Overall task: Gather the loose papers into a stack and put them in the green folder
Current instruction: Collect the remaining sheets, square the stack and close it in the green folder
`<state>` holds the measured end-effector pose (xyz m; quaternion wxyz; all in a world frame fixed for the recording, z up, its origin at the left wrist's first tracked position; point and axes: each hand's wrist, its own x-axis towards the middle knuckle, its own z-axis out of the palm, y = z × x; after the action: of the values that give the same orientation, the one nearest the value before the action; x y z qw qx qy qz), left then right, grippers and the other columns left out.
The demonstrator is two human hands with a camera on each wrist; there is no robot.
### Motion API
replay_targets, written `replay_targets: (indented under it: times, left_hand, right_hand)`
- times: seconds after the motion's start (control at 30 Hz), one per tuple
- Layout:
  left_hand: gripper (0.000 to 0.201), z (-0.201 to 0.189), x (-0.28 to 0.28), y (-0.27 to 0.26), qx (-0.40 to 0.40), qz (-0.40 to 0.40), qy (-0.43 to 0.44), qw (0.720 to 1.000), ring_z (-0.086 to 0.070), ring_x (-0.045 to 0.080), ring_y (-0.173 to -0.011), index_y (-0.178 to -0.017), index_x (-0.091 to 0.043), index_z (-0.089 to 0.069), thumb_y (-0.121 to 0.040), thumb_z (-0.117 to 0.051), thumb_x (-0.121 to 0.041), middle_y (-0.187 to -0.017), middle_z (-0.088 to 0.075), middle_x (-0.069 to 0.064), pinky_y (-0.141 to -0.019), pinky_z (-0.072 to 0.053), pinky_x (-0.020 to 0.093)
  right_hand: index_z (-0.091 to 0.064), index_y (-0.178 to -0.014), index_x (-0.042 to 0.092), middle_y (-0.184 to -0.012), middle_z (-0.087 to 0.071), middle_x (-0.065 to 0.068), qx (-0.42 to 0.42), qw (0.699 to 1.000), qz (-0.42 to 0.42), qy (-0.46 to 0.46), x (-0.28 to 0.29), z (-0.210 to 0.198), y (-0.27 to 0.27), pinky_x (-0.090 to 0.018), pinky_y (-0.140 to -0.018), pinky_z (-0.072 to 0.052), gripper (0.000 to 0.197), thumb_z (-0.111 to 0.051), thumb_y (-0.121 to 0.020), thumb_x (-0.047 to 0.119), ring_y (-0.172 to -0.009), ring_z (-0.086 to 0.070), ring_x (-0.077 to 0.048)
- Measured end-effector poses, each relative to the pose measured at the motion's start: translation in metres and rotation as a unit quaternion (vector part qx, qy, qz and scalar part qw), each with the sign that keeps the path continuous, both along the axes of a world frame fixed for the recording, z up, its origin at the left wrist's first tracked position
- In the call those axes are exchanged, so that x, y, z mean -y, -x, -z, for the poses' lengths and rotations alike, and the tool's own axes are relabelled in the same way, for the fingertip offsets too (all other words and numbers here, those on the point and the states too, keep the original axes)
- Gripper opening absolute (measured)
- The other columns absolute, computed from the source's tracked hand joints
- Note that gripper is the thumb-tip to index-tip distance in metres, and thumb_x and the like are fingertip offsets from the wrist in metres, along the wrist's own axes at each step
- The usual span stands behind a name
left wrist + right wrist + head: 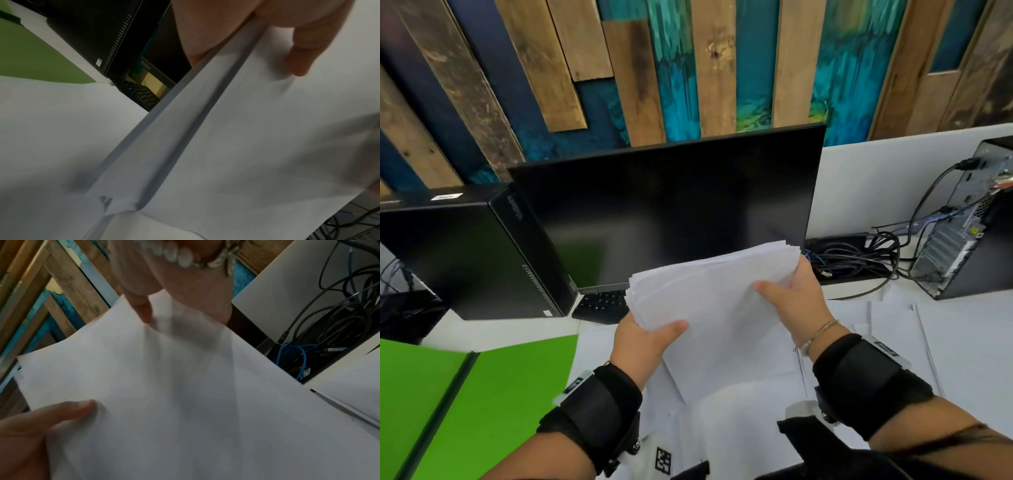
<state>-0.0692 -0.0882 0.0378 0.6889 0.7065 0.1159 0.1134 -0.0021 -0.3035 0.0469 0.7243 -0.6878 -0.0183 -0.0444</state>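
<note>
The worktop [859, 301] is white and stands against a wall of mixed wooden planks [715, 68] and teal-painted panels. On it you have one dark monitor [664, 212], one keyboard [599, 305] partly under the monitor, and two computer towers: a black one [469, 253] to your left, and one [969, 219] at the far right with its rear ports facing you. A tangle of cables [859, 253] lies between the monitor and that right tower.

One green folder [482, 404] lies open at your lower left, with both leaves flat. Several loose sheets [900, 335] remain spread on the worktop below and to the right of your hands; the exact count cannot be told.

You hold one stack of papers [715, 301] lifted above the worktop in front of the monitor, well apart from the folder. Your left hand [643, 339] grips its lower left edge, thumb on top. Your right hand [794, 294] grips the upper right edge, thumb pressed on the top sheet. Both grips are closed on the stack.
</note>
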Motion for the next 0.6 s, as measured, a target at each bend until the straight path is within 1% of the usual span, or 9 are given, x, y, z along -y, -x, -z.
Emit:
replay_targets:
  times: [0.07, 0.13, 0.23, 0.33, 0.4, 0.47, 0.53, 0.57, 0.6]
  left_hand:
    - [0.026, 0.001, 0.004, 0.000, -0.007, -0.017, 0.017, 1.000, -0.066, 0.024, -0.095, -0.085, -0.023, -0.065, -0.073, -0.076, -0.002, -0.090, -0.069, -0.004, -0.084, -0.050, 0.034]
    - [0.023, -0.006, 0.011, 0.001, 0.005, -0.015, 0.032, 0.999, -0.067, 0.021, -0.093, -0.083, -0.023, -0.066, -0.075, -0.073, -0.002, -0.088, -0.071, -0.004, -0.083, -0.051, 0.034]
    - [0.024, -0.018, 0.019, 0.001, 0.057, -0.017, 0.055, 0.997, -0.070, 0.014, -0.086, -0.082, -0.024, -0.070, -0.074, -0.072, -0.002, -0.085, -0.075, -0.007, -0.078, -0.055, 0.028]
    - [0.025, -0.019, 0.023, -0.005, 0.100, -0.014, 0.034, 0.994, -0.070, 0.007, -0.081, -0.086, -0.025, -0.069, -0.072, -0.074, -0.005, -0.086, -0.075, -0.010, -0.072, -0.057, 0.022]
    - [0.032, -0.010, 0.024, -0.010, 0.077, -0.005, -0.006, 0.997, -0.068, 0.005, -0.083, -0.096, -0.023, -0.065, -0.071, -0.076, -0.005, -0.092, -0.072, -0.010, -0.073, -0.056, 0.016]
    - [0.037, 0.004, 0.025, -0.013, 0.009, 0.010, -0.072, 0.997, -0.064, 0.005, -0.087, -0.102, -0.022, -0.059, -0.074, -0.075, -0.005, -0.094, -0.066, -0.013, -0.079, -0.053, 0.016]
    - [0.031, 0.019, 0.024, -0.012, -0.054, 0.023, -0.118, 0.991, -0.062, 0.013, -0.093, -0.099, -0.027, -0.058, -0.078, -0.071, -0.007, -0.092, -0.063, -0.013, -0.086, -0.050, 0.026]
    - [0.027, 0.023, 0.024, -0.010, -0.071, 0.028, -0.118, 0.990, -0.062, 0.015, -0.093, -0.093, -0.029, -0.059, -0.080, -0.070, -0.008, -0.090, -0.063, -0.014, -0.084, -0.048, 0.027]
    - [0.026, 0.024, 0.024, -0.008, -0.076, 0.034, -0.116, 0.990, -0.062, 0.012, -0.090, -0.088, -0.032, -0.059, -0.081, -0.068, -0.008, -0.088, -0.062, -0.016, -0.080, -0.047, 0.024]
  right_hand:
    - [-0.049, -0.121, 0.016, -0.114, -0.060, -0.007, 0.015, 0.998, 0.032, 0.045, -0.001, 0.000, 0.002, -0.039, -0.091, -0.051, 0.048, -0.069, -0.079, 0.005, -0.108, -0.058, -0.027]
    - [-0.053, -0.109, 0.024, -0.105, -0.062, 0.000, 0.055, 0.995, 0.060, 0.053, 0.001, -0.007, 0.007, -0.035, -0.086, -0.053, 0.038, -0.067, -0.081, 0.004, -0.100, -0.061, -0.022]
    - [-0.057, -0.091, 0.034, -0.093, -0.064, 0.012, 0.120, 0.988, 0.092, 0.009, 0.010, -0.024, 0.013, -0.026, -0.076, -0.055, 0.035, -0.068, -0.080, 0.002, -0.087, -0.063, -0.011]
    - [-0.061, -0.087, 0.034, -0.087, -0.065, 0.014, 0.165, 0.981, 0.103, 0.005, 0.020, -0.027, 0.014, -0.021, -0.072, -0.056, 0.031, -0.071, -0.079, 0.006, -0.081, -0.064, -0.008]
    - [-0.061, -0.086, 0.036, -0.084, -0.065, 0.016, 0.157, 0.983, 0.086, 0.042, 0.024, -0.015, 0.015, -0.017, -0.070, -0.055, 0.029, -0.073, -0.079, 0.010, -0.077, -0.063, 0.000]
    - [-0.060, -0.091, 0.034, -0.086, -0.063, 0.018, 0.113, 0.986, 0.064, 0.101, 0.029, 0.006, 0.014, -0.018, -0.072, -0.054, 0.030, -0.073, -0.078, 0.011, -0.078, -0.062, 0.002]
    - [-0.058, -0.104, 0.029, -0.092, -0.062, 0.014, 0.054, 0.988, 0.030, 0.143, 0.036, 0.025, 0.014, -0.026, -0.080, -0.053, 0.032, -0.071, -0.080, 0.011, -0.087, -0.062, -0.009]
    - [-0.057, -0.106, 0.028, -0.093, -0.062, 0.012, 0.032, 0.988, 0.020, 0.152, 0.039, 0.031, 0.016, -0.028, -0.082, -0.052, 0.032, -0.069, -0.082, 0.011, -0.090, -0.061, -0.013]
    - [-0.057, -0.103, 0.030, -0.092, -0.062, 0.012, 0.023, 0.987, 0.018, 0.157, 0.041, 0.034, 0.017, -0.028, -0.081, -0.052, 0.029, -0.068, -0.083, 0.011, -0.090, -0.061, -0.015]
